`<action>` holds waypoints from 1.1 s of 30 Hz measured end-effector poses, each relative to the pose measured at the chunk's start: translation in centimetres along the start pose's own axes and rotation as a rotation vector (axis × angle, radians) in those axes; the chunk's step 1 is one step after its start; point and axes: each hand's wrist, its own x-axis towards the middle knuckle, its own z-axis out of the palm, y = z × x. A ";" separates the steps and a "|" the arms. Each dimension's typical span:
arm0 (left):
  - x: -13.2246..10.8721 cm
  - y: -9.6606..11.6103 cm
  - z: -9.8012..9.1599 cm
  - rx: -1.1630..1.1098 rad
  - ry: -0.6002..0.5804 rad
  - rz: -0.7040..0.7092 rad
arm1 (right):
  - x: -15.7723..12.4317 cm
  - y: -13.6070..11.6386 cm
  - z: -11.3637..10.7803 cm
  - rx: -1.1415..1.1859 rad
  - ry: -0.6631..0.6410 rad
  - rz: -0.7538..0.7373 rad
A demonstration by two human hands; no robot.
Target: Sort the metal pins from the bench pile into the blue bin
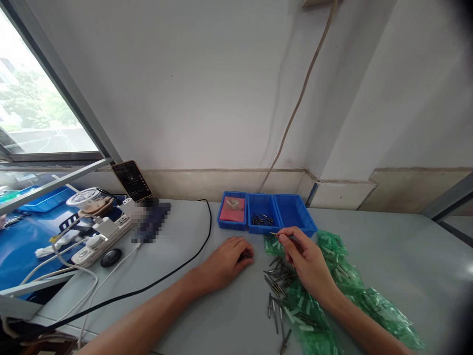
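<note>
My right hand [301,256] pinches a small thin metal pin [274,233] just in front of the blue bins. My left hand [231,259] rests on the grey table with its fingers curled; what they hold, if anything, is hidden. Between and below my hands lies a loose pile of metal pins [279,278]. The middle blue bin [260,199] holds several such pins [262,220]. In the left blue bin [232,226] is a pink sheet [232,213] with a small clear bag on it. The right blue bin [293,209] looks empty.
Green plastic bags [345,276] with pins lie under and beside my right arm. A black cable [166,273] crosses the table on the left. Farther left are a power strip [103,241], a black round object [111,257] and a phone [132,181].
</note>
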 end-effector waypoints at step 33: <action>0.1 0.2 -0.4 0.008 -0.017 0.024 | -0.1 -0.5 -0.2 -0.027 0.027 0.008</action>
